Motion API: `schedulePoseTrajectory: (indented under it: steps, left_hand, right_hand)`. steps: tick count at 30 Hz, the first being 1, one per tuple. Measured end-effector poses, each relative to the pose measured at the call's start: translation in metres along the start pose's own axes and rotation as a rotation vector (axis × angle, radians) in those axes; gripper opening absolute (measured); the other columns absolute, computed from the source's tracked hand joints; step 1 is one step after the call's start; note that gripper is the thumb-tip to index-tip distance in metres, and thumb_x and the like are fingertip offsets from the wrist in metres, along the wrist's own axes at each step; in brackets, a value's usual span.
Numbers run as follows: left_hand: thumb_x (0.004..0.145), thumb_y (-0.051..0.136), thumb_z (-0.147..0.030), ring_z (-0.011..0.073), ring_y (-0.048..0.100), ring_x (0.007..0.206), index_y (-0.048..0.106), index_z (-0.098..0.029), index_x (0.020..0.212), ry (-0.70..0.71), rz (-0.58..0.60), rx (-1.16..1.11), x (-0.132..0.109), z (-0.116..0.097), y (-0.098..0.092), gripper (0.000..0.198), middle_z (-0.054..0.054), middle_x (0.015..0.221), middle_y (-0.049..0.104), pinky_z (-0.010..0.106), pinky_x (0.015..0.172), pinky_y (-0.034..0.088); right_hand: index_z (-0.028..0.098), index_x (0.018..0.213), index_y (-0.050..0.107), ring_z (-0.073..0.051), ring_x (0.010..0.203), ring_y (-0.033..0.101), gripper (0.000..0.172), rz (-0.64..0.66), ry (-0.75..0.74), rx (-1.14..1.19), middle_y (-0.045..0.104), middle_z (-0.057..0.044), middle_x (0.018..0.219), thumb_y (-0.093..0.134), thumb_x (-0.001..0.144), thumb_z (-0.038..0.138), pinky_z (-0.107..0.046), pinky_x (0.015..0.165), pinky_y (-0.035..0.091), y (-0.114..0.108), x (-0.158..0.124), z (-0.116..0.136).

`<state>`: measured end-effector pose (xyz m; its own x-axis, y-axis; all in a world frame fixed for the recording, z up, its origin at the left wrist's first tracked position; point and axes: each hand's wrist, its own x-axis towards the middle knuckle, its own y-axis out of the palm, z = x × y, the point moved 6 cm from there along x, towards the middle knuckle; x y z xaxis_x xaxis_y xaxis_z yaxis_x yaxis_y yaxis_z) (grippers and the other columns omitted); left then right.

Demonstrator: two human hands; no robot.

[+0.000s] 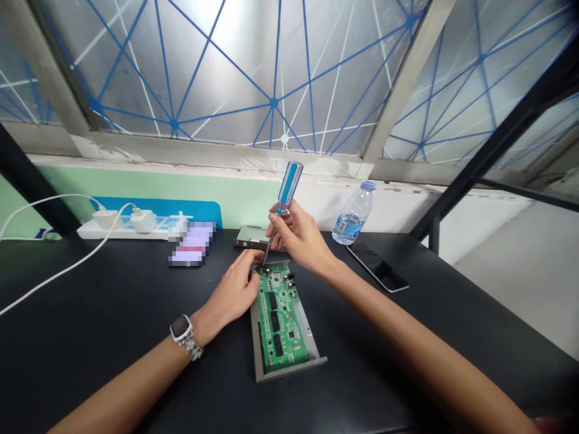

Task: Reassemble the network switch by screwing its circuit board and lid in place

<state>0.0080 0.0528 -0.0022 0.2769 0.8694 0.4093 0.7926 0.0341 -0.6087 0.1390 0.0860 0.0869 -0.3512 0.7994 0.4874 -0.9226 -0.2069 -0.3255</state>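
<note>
A green circuit board (284,325) lies in a shallow grey metal case (257,355) on the black table. My right hand (301,235) is closed around the shaft of a screwdriver (289,184) with a clear and blue handle. The screwdriver leans slightly, handle up, and its tip points down at the board's far left corner. Whether the tip sits on a screw is too small to tell. My left hand (237,283) rests at that same corner, fingers bent against the case edge near the tip; what its fingertips hold, if anything, is hidden.
Behind the board lies a flat metal box (251,235), partly covered by my right hand. A water bottle (355,214) and a dark phone (379,268) are to the right. At left are a lit phone (193,244), a white power strip (122,228) and a white cable (58,274).
</note>
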Motion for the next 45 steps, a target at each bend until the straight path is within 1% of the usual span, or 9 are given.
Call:
schedulePoseTrajectory:
  steps: [4, 8, 11, 20, 25, 33, 37, 41, 45]
  left_hand:
    - [0.095, 0.041, -0.016, 0.0217, 0.066, 0.099, 0.063, -0.020, 0.108, 0.039, 0.014, -0.019, 0.003, 0.001, -0.009, 0.026, 0.007, 0.109, 0.069, 0.035, 0.088, 0.051]
    - [0.094, 0.051, -0.024, 0.0214, 0.069, 0.095, 0.066, -0.019, 0.103, 0.017, -0.035, -0.089, 0.006, 0.005, -0.015, 0.018, 0.006, 0.104, 0.073, 0.034, 0.087, 0.054]
    - [0.094, 0.054, -0.026, 0.0216, 0.070, 0.093, 0.068, -0.020, 0.100, 0.005, -0.054, -0.116, 0.007, 0.008, -0.015, 0.017, 0.005, 0.102, 0.075, 0.034, 0.087, 0.055]
    - [0.092, 0.055, -0.025, 0.0221, 0.072, 0.089, 0.070, -0.019, 0.096, -0.013, -0.058, -0.111, 0.008, 0.006, -0.016, 0.016, 0.005, 0.098, 0.076, 0.034, 0.084, 0.056]
    - [0.092, 0.055, -0.024, 0.0219, 0.072, 0.088, 0.070, -0.020, 0.096, -0.020, -0.058, -0.110, 0.008, 0.006, -0.016, 0.016, 0.005, 0.098, 0.076, 0.034, 0.083, 0.056]
    - [0.094, 0.056, -0.030, 0.0212, 0.071, 0.087, 0.069, -0.020, 0.099, -0.016, -0.051, -0.114, 0.009, 0.007, -0.015, 0.017, 0.005, 0.099, 0.075, 0.034, 0.084, 0.056]
    - [0.092, 0.061, -0.031, 0.0209, 0.070, 0.089, 0.067, -0.019, 0.099, 0.003, -0.114, -0.138, 0.013, 0.002, -0.018, 0.015, 0.005, 0.099, 0.074, 0.034, 0.085, 0.055]
    - [0.089, 0.064, -0.029, 0.0210, 0.070, 0.088, 0.066, -0.018, 0.099, 0.006, -0.180, -0.218, 0.018, -0.002, -0.020, 0.015, 0.005, 0.097, 0.074, 0.033, 0.085, 0.056]
    - [0.088, 0.063, -0.029, 0.0215, 0.072, 0.088, 0.066, -0.017, 0.097, -0.028, -0.190, -0.345, 0.021, 0.002, -0.016, 0.015, 0.005, 0.097, 0.075, 0.033, 0.085, 0.057]
  right_hand:
    - [0.022, 0.105, 0.048, -0.010, 0.054, 0.061, 0.020, 0.014, -0.004, -0.031, 0.065, 0.001, 0.076, 0.050, 0.098, 0.041, -0.026, 0.053, 0.051, 0.005, 0.000, 0.001]
    - [0.022, 0.103, 0.048, -0.010, 0.054, 0.062, 0.018, 0.030, -0.021, -0.032, 0.064, 0.002, 0.076, 0.049, 0.099, 0.040, -0.026, 0.054, 0.051, 0.010, 0.000, 0.002]
    - [0.022, 0.103, 0.048, -0.011, 0.054, 0.062, 0.016, 0.041, -0.029, -0.045, 0.065, 0.002, 0.077, 0.049, 0.099, 0.038, -0.027, 0.054, 0.051, 0.013, 0.000, 0.003]
    - [0.022, 0.103, 0.048, -0.011, 0.055, 0.062, 0.017, 0.044, -0.032, -0.090, 0.065, 0.002, 0.076, 0.050, 0.098, 0.038, -0.027, 0.056, 0.050, 0.015, 0.001, 0.001]
    - [0.022, 0.099, 0.048, -0.011, 0.055, 0.062, 0.018, 0.052, -0.029, -0.113, 0.066, 0.002, 0.077, 0.049, 0.099, 0.040, -0.027, 0.057, 0.050, 0.017, 0.002, -0.001]
    - [0.023, 0.096, 0.046, -0.011, 0.052, 0.062, 0.018, 0.067, -0.028, -0.081, 0.066, 0.002, 0.075, 0.051, 0.098, 0.040, -0.026, 0.054, 0.050, 0.019, 0.004, -0.002]
    - [0.023, 0.094, 0.045, -0.012, 0.053, 0.062, 0.017, 0.091, -0.031, -0.081, 0.065, 0.002, 0.075, 0.051, 0.097, 0.038, -0.027, 0.053, 0.050, 0.022, 0.006, -0.002]
    - [0.024, 0.091, 0.043, -0.013, 0.054, 0.061, 0.017, 0.095, -0.039, -0.110, 0.061, 0.003, 0.067, 0.051, 0.097, 0.039, -0.028, 0.055, 0.050, 0.023, 0.007, -0.001]
    - [0.024, 0.091, 0.044, -0.013, 0.057, 0.061, 0.018, 0.086, -0.045, -0.116, 0.061, 0.003, 0.069, 0.051, 0.097, 0.040, -0.028, 0.058, 0.051, 0.023, 0.007, -0.001]
